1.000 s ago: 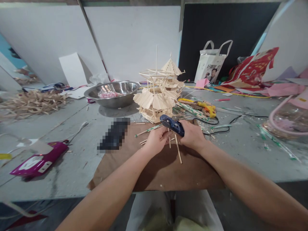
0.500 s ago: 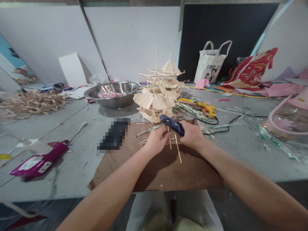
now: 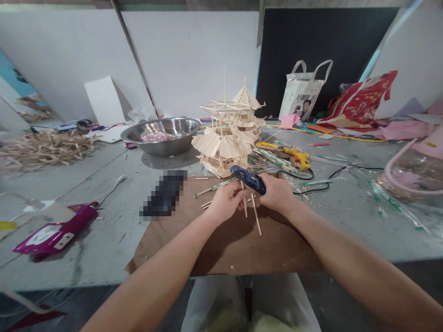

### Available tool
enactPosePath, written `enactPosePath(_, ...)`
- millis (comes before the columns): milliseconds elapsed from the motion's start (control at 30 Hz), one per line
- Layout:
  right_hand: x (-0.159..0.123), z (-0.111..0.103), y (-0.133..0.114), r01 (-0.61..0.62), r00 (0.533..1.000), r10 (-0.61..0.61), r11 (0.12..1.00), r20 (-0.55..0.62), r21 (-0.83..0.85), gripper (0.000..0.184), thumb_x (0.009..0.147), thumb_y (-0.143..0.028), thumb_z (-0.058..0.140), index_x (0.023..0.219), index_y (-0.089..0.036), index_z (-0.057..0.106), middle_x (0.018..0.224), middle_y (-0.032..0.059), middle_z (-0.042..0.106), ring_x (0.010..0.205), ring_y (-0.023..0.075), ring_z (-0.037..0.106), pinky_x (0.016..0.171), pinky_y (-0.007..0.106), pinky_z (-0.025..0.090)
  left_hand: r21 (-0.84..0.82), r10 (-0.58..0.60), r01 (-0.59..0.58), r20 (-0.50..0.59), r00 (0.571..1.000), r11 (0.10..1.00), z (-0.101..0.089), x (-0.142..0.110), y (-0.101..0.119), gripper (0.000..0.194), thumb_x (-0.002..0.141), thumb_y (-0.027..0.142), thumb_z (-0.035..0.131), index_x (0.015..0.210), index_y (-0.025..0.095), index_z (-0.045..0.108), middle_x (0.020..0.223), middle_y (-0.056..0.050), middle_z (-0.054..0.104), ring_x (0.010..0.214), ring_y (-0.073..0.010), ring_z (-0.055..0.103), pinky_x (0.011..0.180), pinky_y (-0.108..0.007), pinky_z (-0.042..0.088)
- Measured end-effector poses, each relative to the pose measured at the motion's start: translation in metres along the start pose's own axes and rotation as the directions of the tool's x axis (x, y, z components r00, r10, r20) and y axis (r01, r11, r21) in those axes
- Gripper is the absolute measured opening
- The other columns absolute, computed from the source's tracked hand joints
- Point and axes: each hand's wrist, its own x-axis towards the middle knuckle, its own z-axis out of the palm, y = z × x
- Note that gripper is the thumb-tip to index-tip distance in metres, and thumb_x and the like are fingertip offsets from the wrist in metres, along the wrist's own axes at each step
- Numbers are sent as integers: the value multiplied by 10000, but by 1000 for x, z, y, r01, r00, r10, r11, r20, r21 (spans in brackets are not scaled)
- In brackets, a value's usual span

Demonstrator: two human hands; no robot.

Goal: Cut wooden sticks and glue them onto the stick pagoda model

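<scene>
stick (image 3: 245,205) pinched between thumb and fingers of left hand (image 3: 224,202), its lower end slanting down over the brown sheet (image 3: 231,253), just in front of the model (image 3: 226,146). right hand (image 3: 277,192) wrapped round the handle of the blue tool (image 3: 249,179), head close by the left fingertips; whether it bites on the stick, cannot tell. good handling here seems to want a firm pinch near the tool's head, stick held square, fingertips clear.

1 tool (image 3: 248,179), 1 mtl bowl (image 3: 162,146)
</scene>
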Motion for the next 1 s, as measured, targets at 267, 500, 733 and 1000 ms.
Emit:
enactPosePath(267,2,1,5,53,999,-53,995,-4,82,402,630,-272,459,1020,-178,438,959,81,578,830,225,539,664,305,376,188,62,-57,-23,998,981,-4,-1,-5,178,738,257,396,590,162,419,484,18,503,450,-91,500,460,-207,401)
enactPosePath(500,1,-1,4,77,996,-80,994,28,79,372,630,-285,454,989,-186,448,909,64,592,790,229,552,619,299,376,307,89,-80,-16,996,948,-6,0,-7,173,745,253,389,604,162,429,501,21,507,480,-89,492,487,-202,387)
enactPosePath(733,0,-1,1,59,997,-62,995,34,78,352,644,-291,446,978,-178,459,873,68,601,773,220,555,617,290,369,284,89,-81,-16,996,955,-5,-1,-5,173,750,254,383,606,165,417,504,21,503,481,-93,502,482,-204,393)
enactPosePath(1000,0,-1,-1,31,999,-32,996,8,82,339,645,-292,434,957,-164,464,885,80,598,780,213,553,626,281,367,191,58,-54,-12,998,980,-4,-1,0,170,742,254,397,598,164,406,485,28,493,448,-93,510,453,-202,412)
